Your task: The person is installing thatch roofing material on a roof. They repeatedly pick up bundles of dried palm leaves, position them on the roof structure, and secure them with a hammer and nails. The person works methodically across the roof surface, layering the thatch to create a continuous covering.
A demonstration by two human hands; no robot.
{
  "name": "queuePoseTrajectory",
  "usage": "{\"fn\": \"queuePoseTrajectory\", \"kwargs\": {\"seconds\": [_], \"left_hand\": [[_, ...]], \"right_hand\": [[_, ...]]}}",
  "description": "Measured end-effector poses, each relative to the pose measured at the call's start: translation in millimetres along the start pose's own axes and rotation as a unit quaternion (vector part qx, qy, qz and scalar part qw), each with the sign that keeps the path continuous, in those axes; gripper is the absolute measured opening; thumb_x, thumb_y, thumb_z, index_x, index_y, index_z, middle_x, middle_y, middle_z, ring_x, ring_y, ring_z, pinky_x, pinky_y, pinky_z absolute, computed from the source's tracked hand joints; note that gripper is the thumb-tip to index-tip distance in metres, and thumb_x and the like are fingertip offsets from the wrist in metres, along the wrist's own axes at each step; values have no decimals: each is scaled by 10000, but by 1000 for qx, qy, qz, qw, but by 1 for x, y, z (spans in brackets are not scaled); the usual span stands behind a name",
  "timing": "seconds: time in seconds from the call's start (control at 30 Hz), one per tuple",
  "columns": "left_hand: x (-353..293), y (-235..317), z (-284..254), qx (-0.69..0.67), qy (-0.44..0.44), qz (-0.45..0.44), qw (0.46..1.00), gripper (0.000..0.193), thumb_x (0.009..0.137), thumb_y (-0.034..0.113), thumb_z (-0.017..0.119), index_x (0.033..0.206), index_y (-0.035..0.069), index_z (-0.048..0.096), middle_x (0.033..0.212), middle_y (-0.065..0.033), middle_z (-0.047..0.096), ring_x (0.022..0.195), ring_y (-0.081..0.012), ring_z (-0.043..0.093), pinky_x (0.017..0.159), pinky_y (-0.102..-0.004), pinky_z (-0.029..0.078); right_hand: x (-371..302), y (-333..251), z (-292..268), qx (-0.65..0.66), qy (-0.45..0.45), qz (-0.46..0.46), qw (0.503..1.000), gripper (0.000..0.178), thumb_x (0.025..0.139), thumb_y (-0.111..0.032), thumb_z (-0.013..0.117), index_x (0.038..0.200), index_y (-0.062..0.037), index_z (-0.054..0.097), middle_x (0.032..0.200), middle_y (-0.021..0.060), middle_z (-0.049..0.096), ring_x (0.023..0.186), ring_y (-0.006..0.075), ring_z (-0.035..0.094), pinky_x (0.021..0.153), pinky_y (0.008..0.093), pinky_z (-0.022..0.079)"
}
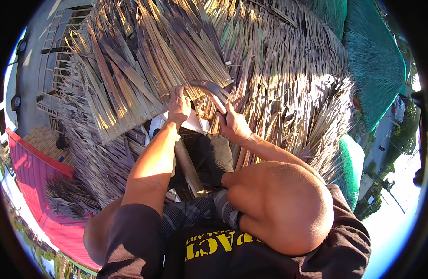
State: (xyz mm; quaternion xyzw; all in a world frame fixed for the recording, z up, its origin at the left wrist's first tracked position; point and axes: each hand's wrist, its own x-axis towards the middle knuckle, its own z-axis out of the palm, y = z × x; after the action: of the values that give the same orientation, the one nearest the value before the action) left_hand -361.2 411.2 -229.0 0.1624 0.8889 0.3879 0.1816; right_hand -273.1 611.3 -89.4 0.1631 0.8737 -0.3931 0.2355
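My right hand (pixel 235 124) is closed round the handle of a hammer (pixel 217 94). The hammer's metal head reaches left over the lower edge of a thatch panel (pixel 176 56) of dry palm leaves. My left hand (pixel 179 107) is at that same edge, just left of the hammer head. Its fingers are bent together against the leaves, and what they hold, if anything, is too small to make out. Below my hands, a wooden pole (pixel 188 169) runs between my legs.
I sit on a steep thatched roof (pixel 288 107) that spreads to both sides. A red metal roof (pixel 42 186) lies lower left. Green-covered roofs (pixel 374 60) stand at the right. A bamboo framework (pixel 51 60) and vehicles are far below at the left.
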Motion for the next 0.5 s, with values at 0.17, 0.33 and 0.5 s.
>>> {"fn": "queuePoseTrajectory", "kwargs": {"seconds": [0.17,0.33,0.5], "left_hand": [[8,-12,-1,-26,-20,10,999,568,789,-3,612,1318,102,434,1261,-187,479,1153,-438,556,943,-472,523],[10,-10,-8,-85,-102,-100,986,691,748,-58,609,1382,135,414,1286,-159,497,1165,-362,570,920,-418,536],[11,-15,-6,-39,-48,-16,998,815,724,-89,621,1459,153,367,1294,-143,508,1052,-294,610,886,-357,548]], "right_hand": [[4,6,9,-1,67,-41,997,292,985,-266,575,1089,-8,486,715,278,620,667,489,620,600,550,496],[-9,21,25,26,121,-73,990,407,978,-170,597,1298,44,463,822,296,642,744,484,649,637,524,515],[-10,37,37,31,107,-65,992,288,977,-189,604,1168,0,502,744,244,636,680,465,650,573,533,486]]}}
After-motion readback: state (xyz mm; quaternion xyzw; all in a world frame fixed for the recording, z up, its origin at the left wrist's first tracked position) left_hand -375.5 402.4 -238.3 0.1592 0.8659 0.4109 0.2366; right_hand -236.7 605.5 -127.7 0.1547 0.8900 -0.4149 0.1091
